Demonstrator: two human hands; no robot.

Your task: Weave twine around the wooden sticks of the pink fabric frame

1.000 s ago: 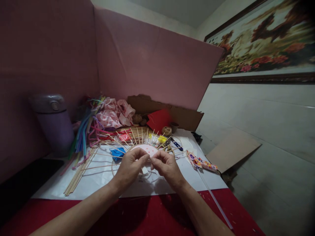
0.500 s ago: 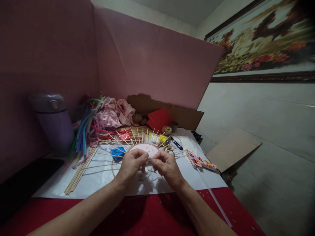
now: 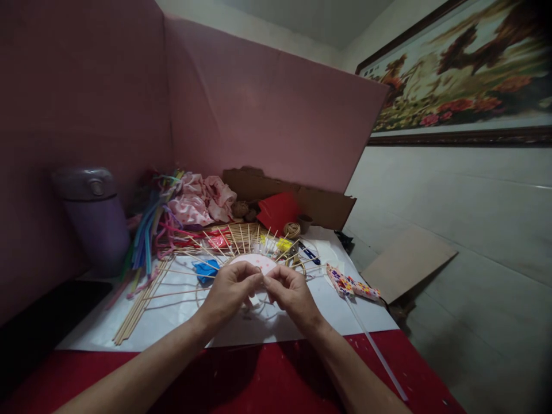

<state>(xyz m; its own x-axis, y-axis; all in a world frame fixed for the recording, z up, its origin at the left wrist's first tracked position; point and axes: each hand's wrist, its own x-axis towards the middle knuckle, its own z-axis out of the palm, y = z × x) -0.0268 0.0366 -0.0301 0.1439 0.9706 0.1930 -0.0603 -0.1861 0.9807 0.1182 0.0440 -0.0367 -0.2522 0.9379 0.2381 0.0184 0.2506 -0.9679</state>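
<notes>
A round piece of pink dotted fabric (image 3: 254, 260) has thin wooden sticks (image 3: 211, 238) fanning out around its far and left sides. At its near edge my left hand (image 3: 233, 287) and my right hand (image 3: 291, 290) meet, thumbs and fingertips pinched close together. Both hands are closed; whatever lies between the fingertips is too small to make out. The fabric's near part is hidden behind the hands. Some pale strands or bits show on the white sheet (image 3: 172, 328) below them. A blue packet (image 3: 206, 270) lies left of the fabric.
On the left stand a purple tumbler (image 3: 95, 224) and a bunch of pipe cleaners (image 3: 149, 224). Loose sticks (image 3: 140, 305) lie in front. Crumpled pink fabric (image 3: 194, 201), a ball of twine (image 3: 292, 230) and a blue cutter (image 3: 309, 253) are behind. A flowered fabric piece (image 3: 351, 284) rests at right.
The fingertips of both hands have drawn slightly closer together at the fabric's near edge. The other things on the table stay where they were.
</notes>
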